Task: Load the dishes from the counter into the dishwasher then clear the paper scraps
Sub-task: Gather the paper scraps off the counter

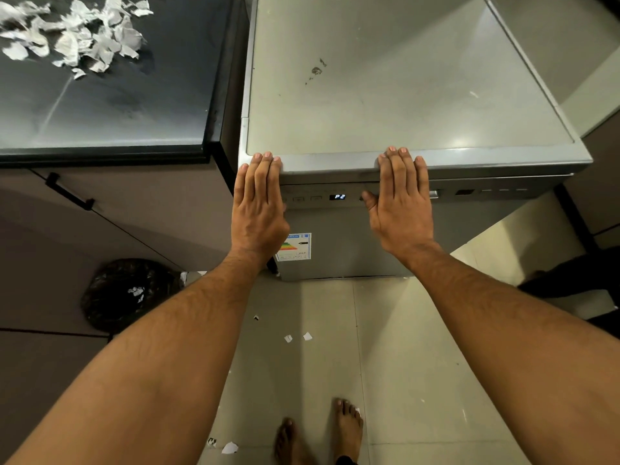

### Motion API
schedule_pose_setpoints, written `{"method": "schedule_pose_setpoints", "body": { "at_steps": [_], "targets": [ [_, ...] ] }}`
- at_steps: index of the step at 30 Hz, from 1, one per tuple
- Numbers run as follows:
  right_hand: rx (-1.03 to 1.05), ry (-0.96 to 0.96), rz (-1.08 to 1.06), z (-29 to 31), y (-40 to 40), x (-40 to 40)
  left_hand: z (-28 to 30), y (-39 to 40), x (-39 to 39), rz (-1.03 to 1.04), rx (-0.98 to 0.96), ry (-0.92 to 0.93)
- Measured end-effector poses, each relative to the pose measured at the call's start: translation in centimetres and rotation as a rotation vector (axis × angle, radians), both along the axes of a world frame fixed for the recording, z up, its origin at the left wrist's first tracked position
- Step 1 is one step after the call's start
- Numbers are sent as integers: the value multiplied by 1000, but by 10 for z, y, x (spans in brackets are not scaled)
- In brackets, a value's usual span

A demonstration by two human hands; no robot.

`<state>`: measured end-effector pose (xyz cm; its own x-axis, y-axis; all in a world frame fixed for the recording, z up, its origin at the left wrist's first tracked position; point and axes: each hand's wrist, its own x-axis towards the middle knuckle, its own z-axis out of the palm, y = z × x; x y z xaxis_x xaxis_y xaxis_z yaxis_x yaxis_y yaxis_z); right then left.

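Pressing hands on upright dishwasher door

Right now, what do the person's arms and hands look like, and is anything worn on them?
Both forearms are bare up to the frame edge, with no sleeves in view. The left hand and the right hand wear no gloves, rings, watch or bracelet. Short fingernails show on both. The forearms carry fine dark hair.

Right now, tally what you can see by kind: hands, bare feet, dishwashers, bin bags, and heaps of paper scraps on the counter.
Hands: 2, left hand and right hand
Bare feet: 2
Dishwasher: 1
Black bin bag: 1
Heap of paper scraps on the counter: 1
Total: 7
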<state>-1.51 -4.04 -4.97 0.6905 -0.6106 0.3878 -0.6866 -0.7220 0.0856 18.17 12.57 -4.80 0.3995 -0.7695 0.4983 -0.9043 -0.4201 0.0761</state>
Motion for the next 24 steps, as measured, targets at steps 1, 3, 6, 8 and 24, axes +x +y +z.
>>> {"method": "schedule_pose_setpoints", "body": {
  "at_steps": [1,3,6,8,24],
  "targets": [
    [9,15,-5,2,1,0,2,1,-1,0,4,11],
    [29,33,-11,7,4,0,7,2,-2,-6,17,39],
    [65,39,-16,15,7,1,14,5,-1,-33,48,83],
    [87,46,-17,20,8,1,19,9,0,-50,76,92],
    [120,29,108,117,42,55,117,44,27,24,2,85]
  ]
}}
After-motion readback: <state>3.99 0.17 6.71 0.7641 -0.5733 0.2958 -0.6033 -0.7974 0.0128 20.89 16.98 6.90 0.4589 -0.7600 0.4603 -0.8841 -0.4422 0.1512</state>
